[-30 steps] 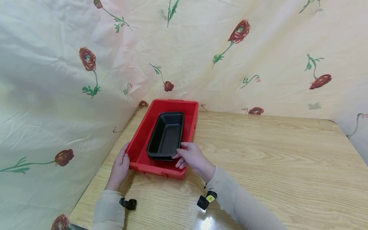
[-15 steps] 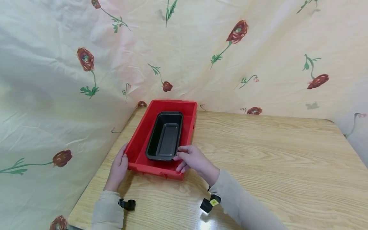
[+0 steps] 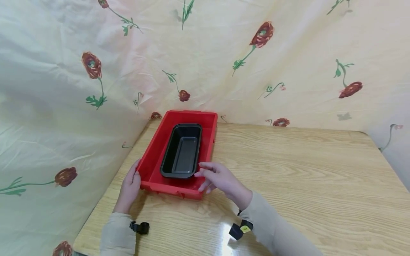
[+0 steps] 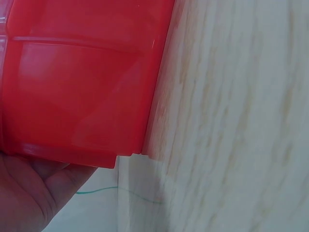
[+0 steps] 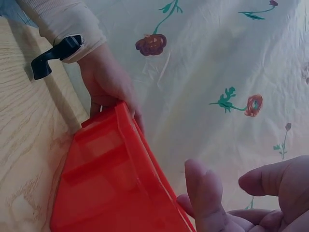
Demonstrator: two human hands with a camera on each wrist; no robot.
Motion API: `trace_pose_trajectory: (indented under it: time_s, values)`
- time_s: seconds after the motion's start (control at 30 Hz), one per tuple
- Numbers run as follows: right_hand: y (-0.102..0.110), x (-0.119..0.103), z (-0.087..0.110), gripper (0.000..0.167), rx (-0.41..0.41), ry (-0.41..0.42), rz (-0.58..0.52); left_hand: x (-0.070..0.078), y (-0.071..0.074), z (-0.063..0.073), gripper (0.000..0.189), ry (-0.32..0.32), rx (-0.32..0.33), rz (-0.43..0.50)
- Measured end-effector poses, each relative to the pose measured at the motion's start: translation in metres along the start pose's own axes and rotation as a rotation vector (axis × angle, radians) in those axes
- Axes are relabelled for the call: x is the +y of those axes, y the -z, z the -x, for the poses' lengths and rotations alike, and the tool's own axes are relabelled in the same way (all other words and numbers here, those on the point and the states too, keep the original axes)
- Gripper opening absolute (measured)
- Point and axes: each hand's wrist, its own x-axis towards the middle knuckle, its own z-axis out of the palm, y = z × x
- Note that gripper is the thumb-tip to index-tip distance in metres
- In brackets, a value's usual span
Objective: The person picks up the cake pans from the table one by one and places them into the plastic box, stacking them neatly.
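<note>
A black loaf pan lies inside a red plastic bin on the table. My left hand grips the bin's near left corner. In the left wrist view the hand shows under the bin's edge, most fingers hidden. Over the near right corner of the bin is my right hand, its fingers loosely bent and holding nothing, close to the pan's near right corner. Thumb and fingers of the right hand stand apart in the right wrist view. Whether a fingertip touches the bin's rim, I cannot tell.
The wooden table stretches to the right of the bin. A flower-patterned cloth hangs behind it and along the left side. Each sleeve carries a black wrist camera, such as the left wrist camera.
The pan has been let go and sits lower at its near end. My right hand has drawn back slightly to the right and toward me. My left hand keeps its grip on the bin.
</note>
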Motion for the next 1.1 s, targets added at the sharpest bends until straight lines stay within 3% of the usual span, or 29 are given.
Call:
trace_pose_trajectory:
  time_s: [0.33,0.73,0.9,1.0,1.1]
  values:
    - [0.010,0.000,0.011,0.047,-0.038,0.031,0.015,0.004,0.000,0.000,0.052,-0.001,-0.006,-0.013]
    - [0.030,0.011,0.026,0.045,-0.026,0.064,0.053,0.008,0.004,-0.001,0.052,0.000,0.007,-0.160]
    - [0.043,0.015,0.036,0.043,0.012,0.103,0.066,0.011,0.003,-0.002,0.050,-0.084,0.039,-0.238]
    - [0.050,0.018,0.041,0.041,0.037,0.122,0.058,0.013,0.002,-0.002,0.048,-0.154,0.096,-0.321]
    - [0.055,0.020,0.045,0.041,0.057,0.145,0.047,0.016,0.001,-0.001,0.048,-0.184,0.150,-0.388]
